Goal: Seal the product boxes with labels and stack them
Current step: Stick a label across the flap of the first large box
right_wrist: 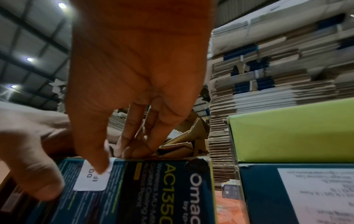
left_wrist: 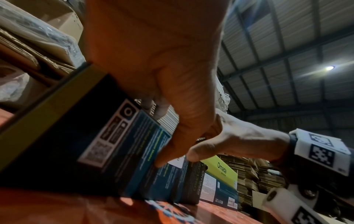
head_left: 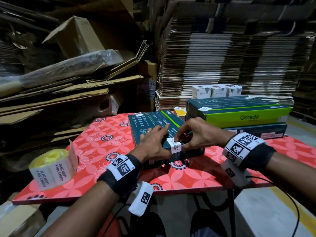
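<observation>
A dark teal Omada box [head_left: 153, 120] lies flat on the red floral table [head_left: 102, 144]. A white seal label [head_left: 176, 145] is folded over its near edge. My left hand [head_left: 159, 141] rests on the box top with its fingers spread straight and its thumb on the near side face. My right hand [head_left: 181, 142] pinches the label over the edge, fingertips on top and thumb on the side. In the right wrist view the thumb [right_wrist: 95, 159] presses the label [right_wrist: 91, 180] onto the box [right_wrist: 162, 189]. The left wrist view shows my left hand [left_wrist: 172, 136] on the box [left_wrist: 114, 151].
A roll of seal labels [head_left: 51, 168] stands at the table's left front. A stack of Omada boxes [head_left: 248, 117] lies at the right rear, with small white boxes [head_left: 217, 91] behind. Flattened cardboard [head_left: 222, 57] is piled behind, with more cardboard [head_left: 59, 91] to the left.
</observation>
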